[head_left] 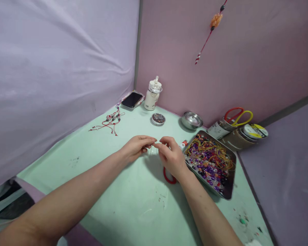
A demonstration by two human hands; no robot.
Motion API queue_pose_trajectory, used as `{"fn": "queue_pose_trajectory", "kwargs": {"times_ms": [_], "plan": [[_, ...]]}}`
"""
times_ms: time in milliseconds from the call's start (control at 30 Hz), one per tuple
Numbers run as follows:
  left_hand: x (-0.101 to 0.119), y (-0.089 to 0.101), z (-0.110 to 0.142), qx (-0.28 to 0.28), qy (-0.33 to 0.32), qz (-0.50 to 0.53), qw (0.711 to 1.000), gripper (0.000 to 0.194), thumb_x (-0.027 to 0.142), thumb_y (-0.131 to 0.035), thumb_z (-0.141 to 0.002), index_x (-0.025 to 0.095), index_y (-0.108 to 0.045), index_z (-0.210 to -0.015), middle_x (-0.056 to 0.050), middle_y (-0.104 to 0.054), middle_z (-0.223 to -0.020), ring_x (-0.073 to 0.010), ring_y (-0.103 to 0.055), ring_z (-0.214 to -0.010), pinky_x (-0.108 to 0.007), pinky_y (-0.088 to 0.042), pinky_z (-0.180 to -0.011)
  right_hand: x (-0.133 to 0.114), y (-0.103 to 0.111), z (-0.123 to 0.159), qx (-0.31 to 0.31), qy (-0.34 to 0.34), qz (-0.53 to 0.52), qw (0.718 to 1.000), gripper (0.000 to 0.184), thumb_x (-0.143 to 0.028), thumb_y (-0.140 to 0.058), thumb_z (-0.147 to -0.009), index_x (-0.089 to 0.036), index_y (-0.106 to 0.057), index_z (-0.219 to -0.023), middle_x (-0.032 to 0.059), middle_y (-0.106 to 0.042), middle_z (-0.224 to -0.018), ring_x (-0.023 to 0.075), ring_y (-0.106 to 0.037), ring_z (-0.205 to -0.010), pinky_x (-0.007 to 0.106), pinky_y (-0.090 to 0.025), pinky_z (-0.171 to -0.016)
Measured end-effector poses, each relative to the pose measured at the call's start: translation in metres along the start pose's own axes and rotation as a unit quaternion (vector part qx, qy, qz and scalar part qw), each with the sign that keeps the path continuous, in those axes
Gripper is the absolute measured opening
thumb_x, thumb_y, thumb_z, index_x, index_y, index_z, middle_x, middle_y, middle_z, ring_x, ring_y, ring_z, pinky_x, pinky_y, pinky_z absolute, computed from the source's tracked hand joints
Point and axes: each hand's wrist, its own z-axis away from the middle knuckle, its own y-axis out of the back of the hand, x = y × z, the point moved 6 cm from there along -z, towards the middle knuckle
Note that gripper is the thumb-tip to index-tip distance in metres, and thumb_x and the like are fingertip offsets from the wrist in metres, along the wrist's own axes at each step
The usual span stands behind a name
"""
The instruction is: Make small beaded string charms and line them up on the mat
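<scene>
Both hands meet above the middle of the pale green table, fingertips close together. My left hand pinches a thin cord, whose fine strands hang down between the hands. From the other side my right hand has its thumb and forefinger pressed together at the same cord. The cord's colour and any knot or bead on it are too small to tell. Under my right hand lies a pair of scissors; one red handle loop shows and the rest is hidden. Just beyond it lies a red and white object, partly covered.
A metal tray of beads and coloured cords stands at right. Behind it are jars with scissors, a spool and a steel bowl. A bottle, phone, small round dish and red beaded cords lie farther back.
</scene>
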Motion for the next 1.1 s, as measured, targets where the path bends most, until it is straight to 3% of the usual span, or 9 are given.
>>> {"fn": "queue_pose_trajectory", "kwargs": {"times_ms": [233,467,633,833,1100], "plan": [[-0.004,-0.005,-0.001,-0.046,0.015,0.028,0.998,0.017,0.026,-0.075,-0.064,0.012,-0.071,-0.073,-0.003,-0.061,-0.070,-0.0069,-0.045,-0.058,-0.022,-0.029,-0.050,-0.005,-0.008,-0.004,-0.047,-0.059,-0.054,0.996,0.019,-0.019,-0.052,-0.087,-0.024,-0.064,-0.100,0.0061,-0.061,-0.098,0.0194,-0.057,-0.087,0.033,-0.049,-0.072],[-0.008,-0.006,-0.002,-0.061,0.007,0.035,0.998,0.017,0.026,-0.075,-0.065,0.012,-0.070,-0.074,-0.001,-0.057,-0.062,-0.0074,-0.044,-0.055,-0.022,-0.030,-0.050,-0.011,-0.012,0.002,-0.027,0.028,-0.013,0.999,0.015,-0.015,-0.052,-0.086,-0.021,-0.064,-0.094,0.0083,-0.059,-0.105,0.0187,-0.054,-0.087,0.032,-0.048,-0.072],[-0.007,-0.006,-0.002,-0.053,0.010,0.038,0.998,0.018,0.026,-0.075,-0.065,0.011,-0.071,-0.076,-0.004,-0.062,-0.071,-0.0073,-0.047,-0.059,-0.023,-0.032,-0.053,-0.006,-0.015,0.001,-0.065,-0.014,-0.041,0.997,0.024,-0.014,-0.049,-0.086,-0.025,-0.064,-0.100,0.0074,-0.058,-0.110,0.0190,-0.055,-0.091,0.033,-0.048,-0.074],[-0.010,-0.006,-0.001,-0.047,0.036,0.057,0.997,0.015,0.024,-0.074,-0.065,0.012,-0.071,-0.073,-0.004,-0.064,-0.074,-0.0082,-0.050,-0.061,-0.021,-0.036,-0.054,-0.002,-0.009,-0.007,-0.067,-0.164,-0.118,0.977,0.019,-0.021,-0.053,-0.084,-0.026,-0.064,-0.098,0.0049,-0.066,-0.098,0.0213,-0.061,-0.090,0.036,-0.050,-0.075],[-0.017,-0.008,-0.003,-0.060,0.081,0.094,0.990,0.014,0.021,-0.073,-0.065,0.011,-0.071,-0.074,-0.003,-0.064,-0.071,-0.0061,-0.050,-0.057,-0.019,-0.036,-0.050,-0.004,-0.006,-0.009,-0.066,-0.178,-0.138,0.972,0.015,-0.021,-0.056,-0.082,-0.025,-0.064,-0.093,0.0038,-0.068,-0.096,0.0218,-0.063,-0.089,0.037,-0.050,-0.075]]}}
